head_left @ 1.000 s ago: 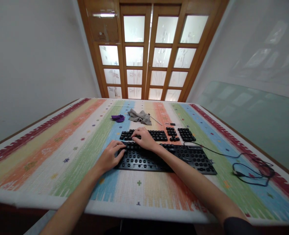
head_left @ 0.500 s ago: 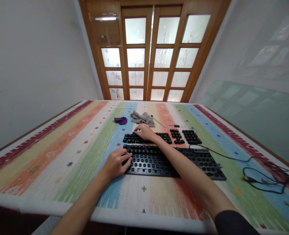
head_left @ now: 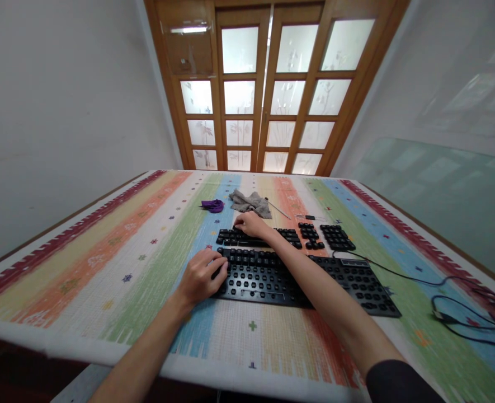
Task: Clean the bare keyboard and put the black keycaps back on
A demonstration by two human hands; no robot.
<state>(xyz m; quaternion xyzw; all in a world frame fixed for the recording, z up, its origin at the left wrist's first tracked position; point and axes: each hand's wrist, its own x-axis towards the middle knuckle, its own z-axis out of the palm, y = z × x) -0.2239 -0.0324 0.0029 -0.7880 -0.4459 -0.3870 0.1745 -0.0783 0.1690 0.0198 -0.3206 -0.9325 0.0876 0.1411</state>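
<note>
A black keyboard [head_left: 255, 280] lies on the tablecloth with most keycaps off; only its top rows still carry them. My left hand [head_left: 203, 274] is curled at its upper left corner, fingers and thumb gripping that edge. Just beyond, loose black keycaps [head_left: 291, 238] are laid out in rows, with further groups [head_left: 337, 236] to the right. My right hand [head_left: 251, 225] reaches over the keyboard to the left part of these rows, fingertips pinched together on a keycap that the hand mostly hides. My right forearm covers the keyboard's middle.
Past the keycaps lie a grey cloth [head_left: 250, 204], a purple cloth item [head_left: 212, 206], a thin rod [head_left: 278, 209] and a small black-handled tool [head_left: 310, 218]. A coiled black cable [head_left: 461, 319] runs to the right side of the striped tablecloth [head_left: 155, 280].
The view has turned slightly, so everything sits farther right in the picture. My right hand's fingers have drawn closer together among the keycaps. My left hand stays at the keyboard's corner.
</note>
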